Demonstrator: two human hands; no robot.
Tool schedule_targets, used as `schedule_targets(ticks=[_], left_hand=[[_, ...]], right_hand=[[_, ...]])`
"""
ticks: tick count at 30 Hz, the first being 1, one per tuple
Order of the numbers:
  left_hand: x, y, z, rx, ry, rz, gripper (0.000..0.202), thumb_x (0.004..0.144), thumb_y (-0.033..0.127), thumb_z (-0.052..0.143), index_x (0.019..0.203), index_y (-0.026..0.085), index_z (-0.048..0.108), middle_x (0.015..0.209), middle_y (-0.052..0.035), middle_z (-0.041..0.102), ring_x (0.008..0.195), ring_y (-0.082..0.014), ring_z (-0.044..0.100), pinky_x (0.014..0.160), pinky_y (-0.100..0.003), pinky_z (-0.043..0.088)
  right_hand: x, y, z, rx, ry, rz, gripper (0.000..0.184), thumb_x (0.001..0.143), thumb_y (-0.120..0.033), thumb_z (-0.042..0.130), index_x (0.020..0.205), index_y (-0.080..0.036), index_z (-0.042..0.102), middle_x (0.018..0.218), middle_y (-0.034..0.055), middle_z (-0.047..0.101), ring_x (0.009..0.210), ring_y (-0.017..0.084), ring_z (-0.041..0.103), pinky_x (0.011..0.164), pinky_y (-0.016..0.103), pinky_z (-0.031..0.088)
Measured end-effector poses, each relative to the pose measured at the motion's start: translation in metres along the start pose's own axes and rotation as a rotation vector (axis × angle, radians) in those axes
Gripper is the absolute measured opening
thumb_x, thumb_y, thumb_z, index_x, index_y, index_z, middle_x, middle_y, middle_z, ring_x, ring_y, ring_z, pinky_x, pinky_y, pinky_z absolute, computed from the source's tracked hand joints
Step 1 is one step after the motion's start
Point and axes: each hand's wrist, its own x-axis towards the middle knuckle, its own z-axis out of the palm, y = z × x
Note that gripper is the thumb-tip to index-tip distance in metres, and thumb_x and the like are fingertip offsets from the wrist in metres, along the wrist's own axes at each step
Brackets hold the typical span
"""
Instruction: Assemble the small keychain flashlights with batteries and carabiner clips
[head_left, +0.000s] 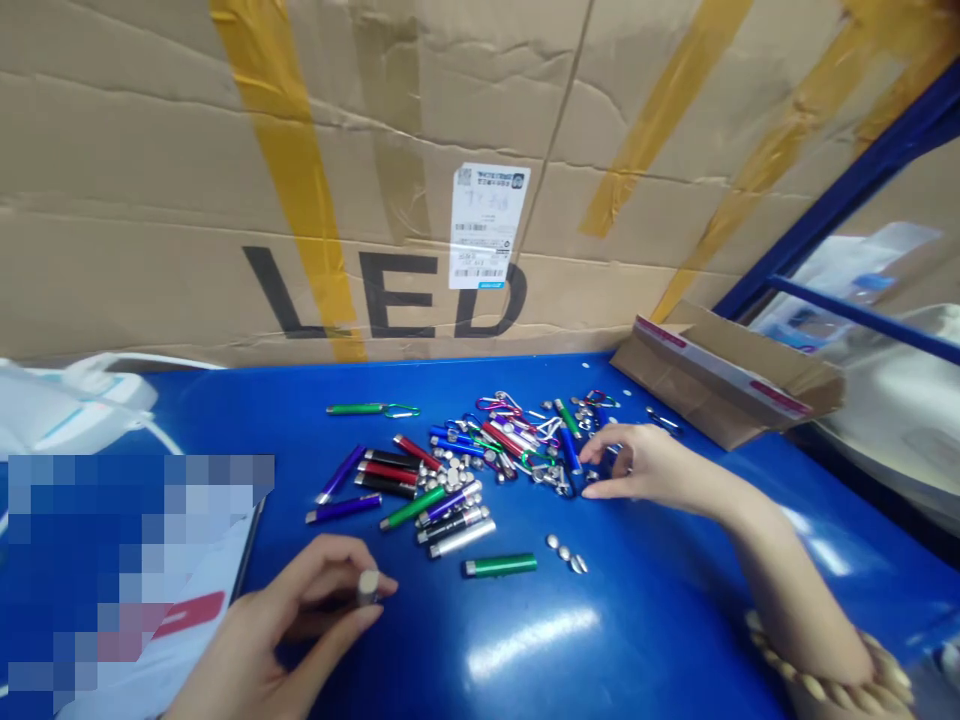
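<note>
My left hand [315, 620] is closed around a small tube [367, 585]; only its silver end shows between my thumb and fingers, and the rest is hidden. My right hand [637, 465] reaches over the right side of a pile, thumb and fingers apart, close to a blue mini torch [570, 450]. Whether a fingertip touches anything there I cannot tell. Several coloured mini torches, among them a green one [501, 566] and a silver one [463, 537], lie between my hands. Silver button cells [453, 472] are scattered among them, and a few more [564, 552] lie nearer me.
Small carabiner clips [499, 402] fill the pile's back. One green torch with a clip [356, 409] lies apart. A large cardboard box [420, 120] walls off the back of the blue table [637, 640]. At right sits an opened carton [720, 385]; papers [202, 580] lie at left.
</note>
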Motion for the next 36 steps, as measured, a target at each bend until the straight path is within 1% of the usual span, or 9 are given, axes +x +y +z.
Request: schedule_targets(ticks=[3, 6, 14, 17, 21, 23, 28, 32, 36], left_hand=[[0.002, 0.006, -0.003, 0.0, -0.098, 0.027, 0.009, 0.082, 0.032, 0.056, 0.087, 0.025, 0.054, 0.083, 0.0011, 0.071, 0.083, -0.017, 0.069, 0.07, -0.019, 0.053], [0.002, 0.011, -0.007, 0.006, -0.165, 0.032, 0.005, 0.083, 0.027, 0.054, 0.087, 0.025, 0.053, 0.084, 0.0007, 0.069, 0.084, -0.017, 0.067, 0.069, -0.021, 0.052], [0.0, 0.016, -0.007, -0.074, -0.182, 0.086, 0.003, 0.083, 0.021, 0.052, 0.084, 0.023, 0.05, 0.082, 0.0014, 0.067, 0.082, -0.0151, 0.065, 0.074, -0.025, 0.05], [-0.001, 0.017, -0.006, -0.084, -0.173, 0.112, 0.004, 0.083, 0.019, 0.052, 0.084, 0.022, 0.05, 0.081, 0.0017, 0.066, 0.081, -0.0145, 0.064, 0.075, -0.025, 0.05], [-0.001, 0.016, -0.006, -0.078, -0.167, 0.139, 0.004, 0.084, 0.017, 0.052, 0.084, 0.022, 0.052, 0.079, 0.0021, 0.064, 0.078, -0.0144, 0.064, 0.073, -0.025, 0.048], [-0.002, 0.016, -0.006, -0.073, -0.164, 0.16, 0.005, 0.085, 0.018, 0.051, 0.087, 0.022, 0.054, 0.08, 0.0018, 0.065, 0.078, -0.0147, 0.064, 0.074, -0.026, 0.048], [-0.006, 0.016, -0.007, -0.067, -0.124, 0.248, 0.013, 0.087, 0.02, 0.049, 0.096, 0.022, 0.058, 0.081, 0.0008, 0.067, 0.075, -0.0147, 0.064, 0.071, -0.025, 0.048], [-0.009, 0.018, -0.007, -0.067, -0.014, 0.348, 0.016, 0.086, 0.017, 0.051, 0.098, 0.021, 0.061, 0.085, 0.0006, 0.07, 0.076, -0.0124, 0.064, 0.072, -0.02, 0.048], [-0.009, 0.018, -0.008, -0.061, 0.076, 0.423, 0.017, 0.085, 0.014, 0.053, 0.098, 0.02, 0.063, 0.089, 0.0001, 0.071, 0.079, -0.011, 0.065, 0.073, -0.016, 0.049]], right_hand=[[0.004, -0.002, 0.006, -0.013, -0.021, 0.014, 0.029, 0.069, -0.042, 0.065, 0.077, -0.014, 0.063, 0.065, 0.0041, 0.066, 0.049, 0.014, 0.06, 0.046, 0.024, 0.047], [0.008, 0.001, 0.005, -0.044, -0.002, -0.012, 0.027, 0.071, -0.04, 0.058, 0.073, -0.014, 0.064, 0.058, 0.005, 0.065, 0.05, 0.017, 0.061, 0.049, 0.028, 0.049], [0.011, 0.011, 0.002, -0.072, 0.221, -0.075, 0.025, 0.069, -0.036, 0.059, 0.08, -0.015, 0.068, 0.077, 0.0093, 0.071, 0.065, 0.023, 0.066, 0.061, 0.035, 0.054], [0.006, -0.004, 0.004, -0.006, 0.424, -0.208, 0.024, 0.074, -0.037, 0.061, 0.085, -0.017, 0.069, 0.086, 0.0084, 0.071, 0.07, 0.021, 0.065, 0.061, 0.031, 0.054], [-0.002, -0.052, 0.015, 0.034, 0.627, -0.543, 0.014, 0.079, -0.026, 0.064, 0.092, -0.022, 0.068, 0.09, 0.0044, 0.069, 0.076, 0.016, 0.063, 0.068, 0.027, 0.053], [-0.005, -0.08, 0.023, 0.023, 0.579, -0.686, 0.019, 0.081, -0.017, 0.062, 0.098, -0.023, 0.068, 0.091, 0.0036, 0.068, 0.078, 0.014, 0.062, 0.072, 0.026, 0.051], [-0.005, -0.132, 0.043, 0.076, 0.214, -0.935, 0.038, 0.085, -0.005, 0.055, 0.118, -0.022, 0.06, 0.09, 0.0039, 0.063, 0.079, 0.011, 0.06, 0.069, 0.022, 0.05], [0.002, -0.145, 0.054, 0.205, 0.019, -0.992, 0.038, 0.086, -0.007, 0.054, 0.122, -0.021, 0.058, 0.094, 0.0052, 0.063, 0.081, 0.011, 0.06, 0.072, 0.022, 0.05], [0.004, -0.147, 0.056, 0.31, -0.03, -0.961, 0.032, 0.083, -0.009, 0.059, 0.111, -0.022, 0.066, 0.088, 0.0036, 0.064, 0.076, 0.01, 0.062, 0.067, 0.02, 0.051]])
